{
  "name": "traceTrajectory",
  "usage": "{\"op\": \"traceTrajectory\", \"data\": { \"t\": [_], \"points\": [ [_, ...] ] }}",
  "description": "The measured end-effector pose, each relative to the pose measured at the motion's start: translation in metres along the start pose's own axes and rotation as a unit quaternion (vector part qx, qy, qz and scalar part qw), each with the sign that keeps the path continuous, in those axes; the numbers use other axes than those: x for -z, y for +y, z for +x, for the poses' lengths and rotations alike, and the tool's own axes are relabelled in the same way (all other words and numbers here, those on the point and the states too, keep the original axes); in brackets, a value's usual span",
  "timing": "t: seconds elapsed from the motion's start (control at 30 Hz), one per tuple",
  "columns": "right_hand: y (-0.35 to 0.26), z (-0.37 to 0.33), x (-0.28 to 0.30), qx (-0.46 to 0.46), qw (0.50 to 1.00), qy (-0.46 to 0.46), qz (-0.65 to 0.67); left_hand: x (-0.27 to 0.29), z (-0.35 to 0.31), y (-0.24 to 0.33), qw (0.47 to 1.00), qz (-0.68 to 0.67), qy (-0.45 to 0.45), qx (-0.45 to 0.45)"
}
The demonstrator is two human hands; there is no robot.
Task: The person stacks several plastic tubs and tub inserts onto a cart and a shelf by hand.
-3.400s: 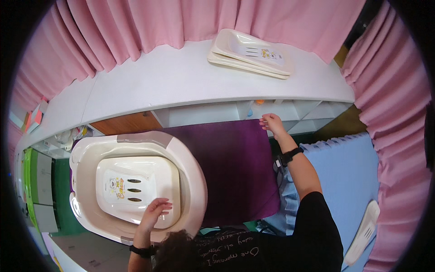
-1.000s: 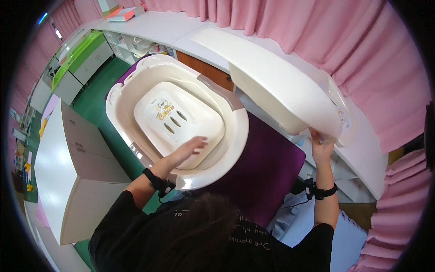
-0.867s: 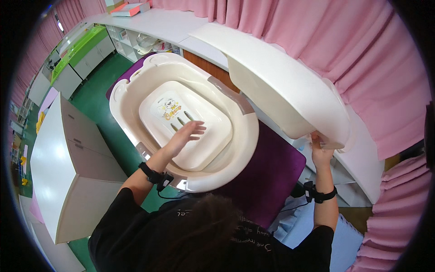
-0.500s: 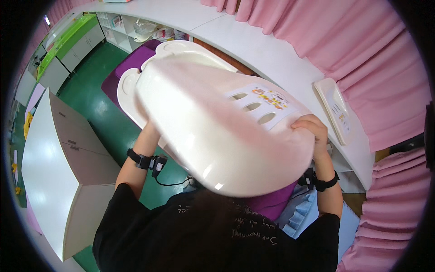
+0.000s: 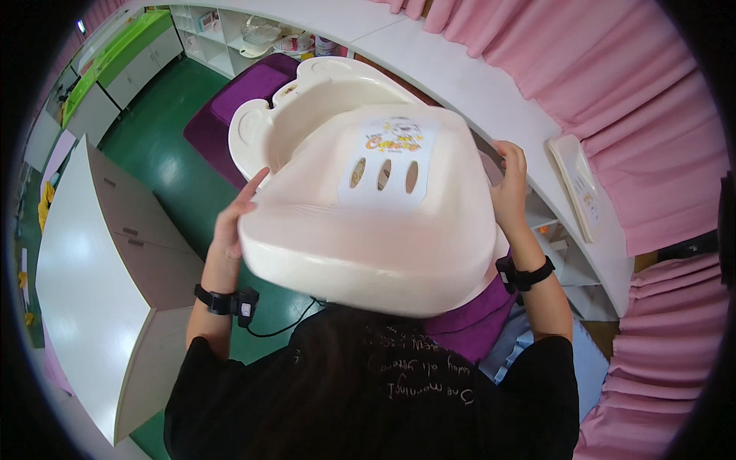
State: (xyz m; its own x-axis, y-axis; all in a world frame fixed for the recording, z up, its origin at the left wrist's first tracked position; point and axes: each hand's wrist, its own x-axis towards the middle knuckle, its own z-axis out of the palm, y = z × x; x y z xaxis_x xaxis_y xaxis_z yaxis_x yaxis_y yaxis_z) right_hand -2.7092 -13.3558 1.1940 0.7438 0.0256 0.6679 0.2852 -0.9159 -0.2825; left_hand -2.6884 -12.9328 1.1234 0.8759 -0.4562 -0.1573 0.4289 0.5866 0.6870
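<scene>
A white plastic bath seat insert (image 5: 307, 222) with three oval slots and a printed sticker is in front of me, slightly blurred. It lies over a white baby bathtub (image 5: 249, 138) and hides much of the tub's inside and near end. My left hand (image 5: 231, 224) is at the insert's left edge, thumb against it and a finger stretched forward. At the right edge, my right hand (image 5: 510, 184) steadies the insert with its palm side, fingertips raised and curved. The insert sits between the two hands; whether it rests fully on the tub I cannot tell.
Under the tub is a purple padded surface (image 5: 203, 138). A long white counter (image 5: 460, 65) runs along the right, with a second white slotted panel (image 5: 575, 184) on it before pink curtains (image 5: 590, 92). To my left stands a white cabinet (image 5: 92, 268) on green floor (image 5: 157, 115).
The insert has turned and come down level, its slotted face now upward and its slots nearer the middle. Both hands have shifted along its edges, and more of the tub shows.
</scene>
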Motion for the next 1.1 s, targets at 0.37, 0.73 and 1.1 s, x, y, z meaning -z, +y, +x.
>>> {"op": "traceTrajectory", "data": {
  "t": [0.37, 0.73, 1.1],
  "points": [
    [0.014, -0.126, 0.019, -0.581, 0.472, -0.262, 0.609, -0.032, -0.003, -0.083, 0.994, 0.020, 0.080, -0.068],
    [0.066, -0.097, -0.018, -0.463, 0.620, -0.137, 0.618, -0.058, -0.026, -0.141, 0.998, 0.026, 0.028, -0.046],
    [0.143, -0.093, -0.048, -0.417, 0.820, -0.192, 0.341, -0.071, -0.007, -0.139, 0.880, 0.396, -0.203, 0.164]
  ]
}}
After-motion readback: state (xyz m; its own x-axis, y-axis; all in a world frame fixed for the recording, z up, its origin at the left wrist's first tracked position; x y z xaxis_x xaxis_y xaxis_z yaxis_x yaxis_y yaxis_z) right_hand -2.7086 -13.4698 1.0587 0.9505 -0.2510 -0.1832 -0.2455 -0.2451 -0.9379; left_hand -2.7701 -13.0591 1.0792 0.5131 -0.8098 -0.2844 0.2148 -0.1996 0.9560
